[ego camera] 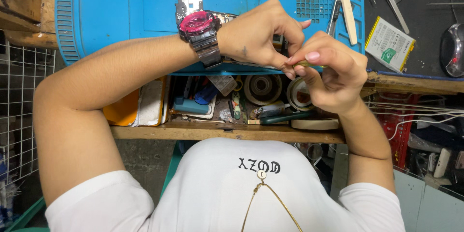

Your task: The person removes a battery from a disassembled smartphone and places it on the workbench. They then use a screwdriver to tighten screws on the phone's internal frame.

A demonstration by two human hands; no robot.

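Nearest the body: a white shirt (217, 188) and a thin gold chain (270, 198) are filling the bottom of the view.
Open drawer (227, 133): it is sitting under the surface edge, holding tape rolls (262, 88) and small tools.
Right hand (331, 74): it is pinching a small yellowish piece (305, 63) between thumb and fingertips, closed around it.
Left hand (258, 36): it is reaching across from the left, its fingertips closing on the same piece; a pink-faced watch (199, 31) is sitting on the wrist.
Key relation: the piece is lying between both hands' fingertips, its long axis running roughly left to right, most of it hidden.
Farther: a blue mat (121, 4) is covering the surface, with a pale flat stick (347, 7) on it and a battery pack (389, 43) off its right edge.
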